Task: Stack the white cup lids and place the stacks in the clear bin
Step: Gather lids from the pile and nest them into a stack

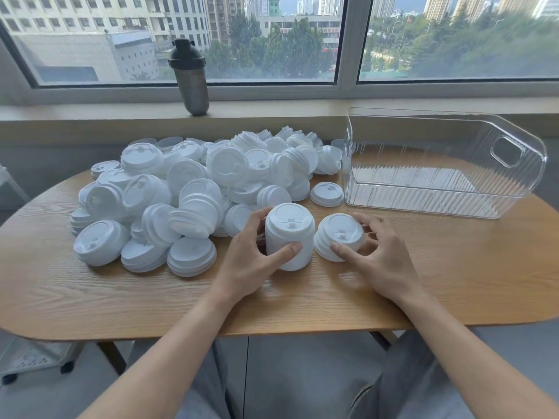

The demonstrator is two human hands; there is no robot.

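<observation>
The left hand [251, 255] curls round a tall stack of white plastic cup lids [289, 235] standing on the oval wooden table [453, 267], thumb in front, fingers behind. Just beside it, the right hand [382, 258] pinches a shorter tilted stack of white lids [338, 235]. Behind them sprawls a loose heap of white lids [193, 189]; the empty clear ribbed plastic bin [441, 164] sits to the right. A dark shaker bottle [190, 77] stands on the windowsill.

No readable text, brand, no. or sign anywhere. White cup lids [193, 189] show only moulded sip tabs, no legible lettering; clear bin [447, 204] and dark shaker bottle [191, 77] carry no label. Reddish strip on a bldg outside window [331, 31]: too blurred to read.
</observation>
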